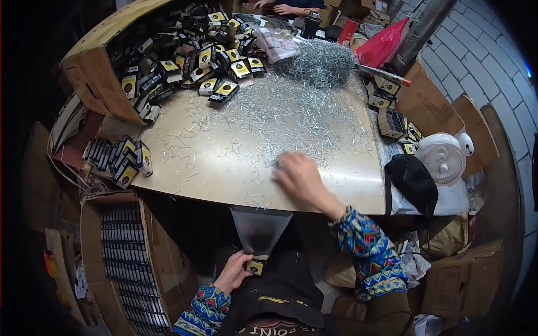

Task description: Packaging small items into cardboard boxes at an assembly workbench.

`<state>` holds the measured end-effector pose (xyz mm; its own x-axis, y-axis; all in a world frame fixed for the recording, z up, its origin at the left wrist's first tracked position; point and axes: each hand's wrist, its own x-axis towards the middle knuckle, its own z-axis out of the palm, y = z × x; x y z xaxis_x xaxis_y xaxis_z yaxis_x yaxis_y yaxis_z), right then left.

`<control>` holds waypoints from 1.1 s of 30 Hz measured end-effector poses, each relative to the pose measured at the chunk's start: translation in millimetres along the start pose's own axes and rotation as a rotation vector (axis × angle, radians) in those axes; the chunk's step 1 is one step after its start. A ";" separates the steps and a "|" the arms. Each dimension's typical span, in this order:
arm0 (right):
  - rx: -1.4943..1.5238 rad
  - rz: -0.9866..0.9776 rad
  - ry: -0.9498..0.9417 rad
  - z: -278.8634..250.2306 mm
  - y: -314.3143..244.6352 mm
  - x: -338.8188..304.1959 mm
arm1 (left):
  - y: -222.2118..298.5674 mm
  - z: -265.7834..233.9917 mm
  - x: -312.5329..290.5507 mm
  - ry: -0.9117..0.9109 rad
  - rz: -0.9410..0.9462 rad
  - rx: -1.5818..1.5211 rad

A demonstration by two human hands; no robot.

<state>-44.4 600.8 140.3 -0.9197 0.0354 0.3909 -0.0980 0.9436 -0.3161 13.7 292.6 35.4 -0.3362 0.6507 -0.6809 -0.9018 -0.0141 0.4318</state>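
Observation:
My left hand grips a small black-and-yellow cardboard box at the narrow lower end of a metal chute. The chute slopes down from the table's front edge toward my lap. Over the tabletop, my right hand reaches in among loose, thin silvery metal pieces, some of them bent like hooks. Motion blurs its fingers, which point down at the table, so anything under them is hidden. Farther back rises a dense heap of the same pieces.
Many small boxes lie piled at the back left beside a cardboard wall. More boxes stand at the left edge. Below, a carton holds packed rows. A black cap-like item and white fan sit right. Another person's hands show behind.

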 end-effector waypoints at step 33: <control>0.070 0.086 -0.100 -6.3 -130.0 -71.3 | -21.1 24.2 -5.3 0.268 0.151 -0.045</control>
<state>36.3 477.6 159.0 -0.9589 0.0792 0.2725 -0.0399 0.9131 -0.4059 41.1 307.8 44.2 -0.5213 0.4150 -0.7457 -0.8455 -0.1329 0.5171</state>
